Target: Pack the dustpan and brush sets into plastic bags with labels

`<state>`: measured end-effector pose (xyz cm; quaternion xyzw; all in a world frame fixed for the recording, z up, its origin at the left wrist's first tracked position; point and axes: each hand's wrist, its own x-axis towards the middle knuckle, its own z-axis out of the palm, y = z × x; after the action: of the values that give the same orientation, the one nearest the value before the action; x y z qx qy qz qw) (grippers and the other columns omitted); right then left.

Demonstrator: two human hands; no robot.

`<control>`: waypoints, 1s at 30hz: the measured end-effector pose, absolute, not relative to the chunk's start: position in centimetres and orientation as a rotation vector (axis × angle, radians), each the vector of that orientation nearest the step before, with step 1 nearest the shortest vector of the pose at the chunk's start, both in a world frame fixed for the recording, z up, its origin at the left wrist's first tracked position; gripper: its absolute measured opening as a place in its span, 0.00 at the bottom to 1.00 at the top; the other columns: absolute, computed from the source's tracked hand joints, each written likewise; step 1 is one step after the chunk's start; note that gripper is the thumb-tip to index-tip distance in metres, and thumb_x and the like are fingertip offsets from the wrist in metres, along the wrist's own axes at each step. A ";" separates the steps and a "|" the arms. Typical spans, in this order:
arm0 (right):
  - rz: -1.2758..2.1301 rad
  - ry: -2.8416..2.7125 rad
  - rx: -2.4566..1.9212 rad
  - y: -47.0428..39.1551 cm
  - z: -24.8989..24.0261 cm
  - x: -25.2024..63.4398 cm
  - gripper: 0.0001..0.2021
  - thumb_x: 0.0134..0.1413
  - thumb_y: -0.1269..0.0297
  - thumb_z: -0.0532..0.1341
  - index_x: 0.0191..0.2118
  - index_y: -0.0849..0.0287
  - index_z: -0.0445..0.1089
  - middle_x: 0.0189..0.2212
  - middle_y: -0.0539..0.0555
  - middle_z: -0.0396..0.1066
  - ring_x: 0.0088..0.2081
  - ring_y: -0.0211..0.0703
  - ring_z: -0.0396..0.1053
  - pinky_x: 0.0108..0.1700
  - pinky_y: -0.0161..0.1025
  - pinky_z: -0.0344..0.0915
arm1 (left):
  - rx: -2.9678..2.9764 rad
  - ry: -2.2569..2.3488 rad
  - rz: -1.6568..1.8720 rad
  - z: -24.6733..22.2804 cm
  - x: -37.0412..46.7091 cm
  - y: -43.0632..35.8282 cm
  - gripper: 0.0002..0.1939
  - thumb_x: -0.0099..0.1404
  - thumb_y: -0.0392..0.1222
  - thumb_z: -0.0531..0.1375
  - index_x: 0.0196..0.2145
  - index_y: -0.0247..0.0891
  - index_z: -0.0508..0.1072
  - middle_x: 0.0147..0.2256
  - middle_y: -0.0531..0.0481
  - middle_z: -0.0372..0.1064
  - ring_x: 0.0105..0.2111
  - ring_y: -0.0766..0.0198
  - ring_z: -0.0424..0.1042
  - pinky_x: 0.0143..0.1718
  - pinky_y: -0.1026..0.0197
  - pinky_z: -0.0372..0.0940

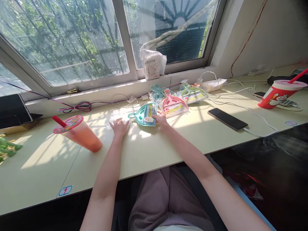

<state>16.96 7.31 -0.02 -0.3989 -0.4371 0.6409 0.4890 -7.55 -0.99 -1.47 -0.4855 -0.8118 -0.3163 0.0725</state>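
Observation:
My right hand (160, 118) grips the right edge of a teal mini dustpan (141, 115), which has a small brush and a printed label on it. Its handle points left, toward my other hand. My left hand (119, 126) rests on the table with fingers spread, touching a crumpled clear plastic wrapper (113, 116). Just behind my right hand lies a pink dustpan set (172, 104) in clear wrapping. Beyond it are a green wrapped dustpan set (193, 93) and another teal one (157, 91).
A drink cup with a red straw (84, 134) stands left of my left arm. On the right lie a phone (227, 118) on a cable and a red cup (276, 94). A white paper package (152, 65) sits on the windowsill; bundled wires (80, 106) run below it.

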 end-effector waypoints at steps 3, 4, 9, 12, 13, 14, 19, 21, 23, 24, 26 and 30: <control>1.554 -1.061 -0.966 7.3 0.1 16.9 0.25 0.51 0.80 0.67 0.54 0.57 0.67 0.31 0.51 0.80 0.29 0.42 0.78 0.33 0.38 0.78 | -1.460 -2.446 -0.966 -1.3 -7.3 -1.0 0.11 0.61 0.39 0.57 0.40 0.40 0.75 0.47 0.36 0.74 0.56 0.39 0.65 0.66 0.31 0.39; 1.549 -1.064 -0.968 7.3 0.1 16.9 0.24 0.51 0.80 0.66 0.53 0.57 0.68 0.32 0.51 0.80 0.30 0.42 0.78 0.33 0.39 0.78 | -1.434 -2.462 -0.972 -1.2 -7.3 -1.0 0.13 0.61 0.36 0.55 0.41 0.39 0.76 0.46 0.36 0.74 0.55 0.41 0.66 0.66 0.33 0.43; 1.493 -1.114 -1.016 7.2 -0.1 16.5 0.21 0.52 0.79 0.66 0.51 0.60 0.68 0.33 0.53 0.79 0.33 0.42 0.79 0.35 0.39 0.78 | -1.351 -2.446 -1.045 0.0 -6.9 -1.4 0.18 0.67 0.37 0.49 0.47 0.37 0.76 0.45 0.35 0.74 0.51 0.44 0.69 0.55 0.45 0.62; 1.467 -1.165 -0.999 7.0 0.1 16.3 0.21 0.52 0.77 0.67 0.52 0.61 0.68 0.33 0.53 0.79 0.33 0.42 0.79 0.37 0.40 0.78 | -1.309 -2.388 -1.102 0.3 -6.2 -1.6 0.16 0.67 0.40 0.51 0.46 0.40 0.77 0.43 0.38 0.74 0.50 0.45 0.70 0.53 0.46 0.63; 1.473 -1.185 -0.981 6.9 0.2 16.2 0.22 0.52 0.77 0.67 0.53 0.61 0.68 0.33 0.53 0.80 0.33 0.43 0.79 0.37 0.41 0.78 | -1.287 -2.369 -1.113 0.4 -6.0 -1.7 0.16 0.67 0.41 0.52 0.45 0.40 0.77 0.42 0.38 0.74 0.49 0.45 0.70 0.53 0.46 0.63; 1.485 -1.204 -0.961 6.8 0.4 16.1 0.23 0.51 0.76 0.68 0.53 0.61 0.68 0.32 0.53 0.80 0.32 0.43 0.79 0.38 0.41 0.78 | -1.271 -2.344 -1.129 0.5 -5.8 -1.7 0.16 0.68 0.42 0.52 0.45 0.40 0.78 0.41 0.38 0.74 0.49 0.45 0.70 0.54 0.46 0.62; 1.585 -1.228 -0.878 6.3 1.0 15.7 0.24 0.51 0.77 0.68 0.54 0.61 0.67 0.31 0.52 0.79 0.31 0.43 0.78 0.38 0.43 0.78 | -1.378 -2.110 -1.325 0.8 -4.8 -1.9 0.14 0.70 0.43 0.53 0.45 0.41 0.77 0.46 0.41 0.75 0.52 0.48 0.70 0.65 0.44 0.51; 1.582 -1.190 -0.879 6.2 0.9 15.5 0.23 0.52 0.77 0.68 0.53 0.61 0.66 0.31 0.53 0.79 0.31 0.43 0.78 0.38 0.43 0.78 | -1.492 -2.044 -1.404 0.8 -4.4 -1.9 0.12 0.69 0.42 0.54 0.43 0.43 0.77 0.48 0.43 0.75 0.55 0.49 0.68 0.66 0.45 0.50; 1.575 -1.135 -0.899 6.3 0.6 15.4 0.21 0.52 0.77 0.68 0.51 0.61 0.66 0.32 0.53 0.79 0.32 0.44 0.78 0.37 0.43 0.79 | -1.629 -1.983 -1.472 0.9 -4.0 -1.9 0.10 0.68 0.41 0.56 0.42 0.45 0.77 0.48 0.45 0.75 0.57 0.50 0.67 0.67 0.45 0.50; 1.577 -1.100 -0.913 6.4 0.5 15.4 0.20 0.53 0.77 0.68 0.50 0.61 0.65 0.33 0.54 0.79 0.32 0.44 0.78 0.36 0.42 0.79 | -1.689 -1.948 -1.497 1.0 -3.7 -1.9 0.09 0.67 0.41 0.57 0.41 0.46 0.77 0.49 0.46 0.74 0.58 0.50 0.66 0.68 0.44 0.48; 1.590 -1.029 -0.936 6.5 0.2 15.3 0.19 0.53 0.75 0.68 0.48 0.60 0.63 0.34 0.55 0.79 0.33 0.45 0.78 0.35 0.42 0.79 | -1.743 -1.879 -1.514 1.2 -3.0 -2.1 0.08 0.67 0.41 0.58 0.41 0.47 0.77 0.52 0.47 0.73 0.62 0.50 0.61 0.70 0.40 0.39; 1.623 -0.951 -0.905 6.8 0.1 15.2 0.19 0.52 0.72 0.70 0.45 0.57 0.61 0.37 0.55 0.78 0.35 0.45 0.79 0.37 0.43 0.79 | -1.518 -1.892 -1.487 2.3 -1.6 -2.7 0.17 0.67 0.47 0.60 0.53 0.46 0.72 0.68 0.45 0.53 0.71 0.45 0.40 0.69 0.33 0.25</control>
<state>15.22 6.84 0.11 -0.3746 -0.3937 0.6721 0.5030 -1.64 -2.73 2.27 -0.5278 -0.6576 -0.5169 0.1476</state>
